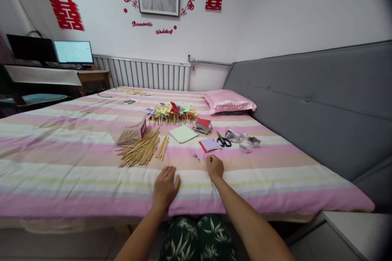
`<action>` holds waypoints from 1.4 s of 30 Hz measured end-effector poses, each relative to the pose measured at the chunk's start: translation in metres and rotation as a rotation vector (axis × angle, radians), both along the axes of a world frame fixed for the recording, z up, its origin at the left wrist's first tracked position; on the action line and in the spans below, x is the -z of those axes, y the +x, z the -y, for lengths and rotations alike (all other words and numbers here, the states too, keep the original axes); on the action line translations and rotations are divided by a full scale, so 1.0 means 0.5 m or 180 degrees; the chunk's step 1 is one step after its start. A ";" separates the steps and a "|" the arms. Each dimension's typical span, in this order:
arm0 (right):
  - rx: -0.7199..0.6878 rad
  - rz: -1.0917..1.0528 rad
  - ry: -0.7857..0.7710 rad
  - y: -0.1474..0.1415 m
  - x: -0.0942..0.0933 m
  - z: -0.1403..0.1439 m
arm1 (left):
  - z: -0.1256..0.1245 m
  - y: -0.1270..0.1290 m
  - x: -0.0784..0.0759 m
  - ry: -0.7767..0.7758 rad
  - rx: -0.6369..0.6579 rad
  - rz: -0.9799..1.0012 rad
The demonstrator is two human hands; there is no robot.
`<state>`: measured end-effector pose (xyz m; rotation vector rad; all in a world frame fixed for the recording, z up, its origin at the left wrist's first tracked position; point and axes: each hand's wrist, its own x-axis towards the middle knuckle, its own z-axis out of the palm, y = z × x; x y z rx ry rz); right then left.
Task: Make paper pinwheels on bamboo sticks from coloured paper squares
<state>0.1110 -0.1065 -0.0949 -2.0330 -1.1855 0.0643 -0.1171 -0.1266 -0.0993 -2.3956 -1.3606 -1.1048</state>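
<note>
My left hand lies flat, palm down, on the striped bedsheet near the bed's front edge, fingers slightly spread and holding nothing. My right hand rests on the sheet a little further in, fingers curled down; whether it pinches anything is hidden. Small metal bits lie just left of it. Beyond are a heap of wooden sticks, a green paper sheet, a purple-and-red paper square and black scissors.
A row of finished paper pinwheels, a stack of coloured papers, an open box of sticks, clear plastic packets and a pink pillow lie further back. A grey headboard stands right, a desk with monitors far left.
</note>
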 end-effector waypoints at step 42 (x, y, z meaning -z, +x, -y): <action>-0.1545 0.0783 -0.1032 0.233 -0.062 -0.274 | -0.354 0.263 -0.106 -0.2579 0.0487 0.2713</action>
